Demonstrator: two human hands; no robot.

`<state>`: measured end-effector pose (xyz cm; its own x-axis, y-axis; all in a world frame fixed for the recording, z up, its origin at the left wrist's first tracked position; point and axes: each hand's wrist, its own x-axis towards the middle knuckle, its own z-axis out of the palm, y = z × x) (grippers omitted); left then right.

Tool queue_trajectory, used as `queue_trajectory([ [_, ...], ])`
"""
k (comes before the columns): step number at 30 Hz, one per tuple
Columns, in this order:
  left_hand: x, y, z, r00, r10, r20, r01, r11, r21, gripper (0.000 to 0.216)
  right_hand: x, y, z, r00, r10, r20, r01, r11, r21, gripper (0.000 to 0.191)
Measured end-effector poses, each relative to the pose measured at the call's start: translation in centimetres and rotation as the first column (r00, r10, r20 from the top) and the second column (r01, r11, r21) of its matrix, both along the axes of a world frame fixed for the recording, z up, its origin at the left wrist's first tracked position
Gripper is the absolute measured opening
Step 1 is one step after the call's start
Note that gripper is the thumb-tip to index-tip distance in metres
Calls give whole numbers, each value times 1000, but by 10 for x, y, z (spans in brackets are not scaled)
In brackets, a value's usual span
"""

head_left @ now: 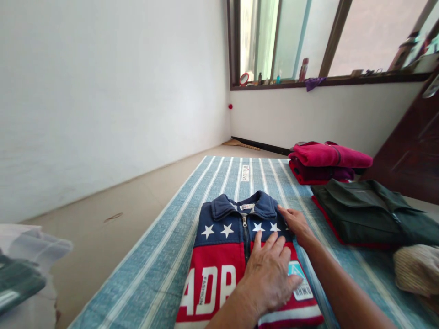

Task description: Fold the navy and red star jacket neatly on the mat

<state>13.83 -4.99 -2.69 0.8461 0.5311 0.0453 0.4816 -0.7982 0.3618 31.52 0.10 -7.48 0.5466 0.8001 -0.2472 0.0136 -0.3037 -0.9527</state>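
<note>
A folded zip jacket (219,256), navy with white stars on top and red with white letters below, lies on a blue striped mat (161,256). My left hand (269,272) rests flat on the jacket's red front, fingers stretched out. My right hand (297,224) lies open on the jacket's right shoulder edge, near the collar, fingers extended. Neither hand holds anything.
A stack of folded pink and red clothes (325,162) sits at the mat's far right. A folded dark green jacket (370,212) lies nearer, a beige knit item (416,269) beside it. A dark wooden door (411,146) stands right. Bare floor (113,219) and white wall lie left.
</note>
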Motion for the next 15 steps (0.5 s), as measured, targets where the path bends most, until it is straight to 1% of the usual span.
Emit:
queue_trajectory([
  [2,-3,-4,3,999,24,35,-25,999,21,51,-3,-11,2,1000,14,10,-13,1000,-17,42],
  [5,-13,-12,11,994,88,66,-93,993,78,47,-4,-23,4,999,40,-19,-41,997,-63,41],
  [7,-26,-17,14,985,158,72,-166,978,130,47,-4,-30,4,996,64,-66,-71,993,-95,42],
  [9,-42,-18,14,965,254,66,-262,947,187,46,-4,-36,3,988,95,-126,-108,989,-105,42],
  [12,-67,-15,3,922,385,46,-382,882,275,50,-4,-43,-2,972,135,-193,-153,984,-86,41],
  [15,-82,-10,-16,890,453,57,-444,828,342,56,-6,-46,-7,969,147,-199,-164,984,-75,39],
])
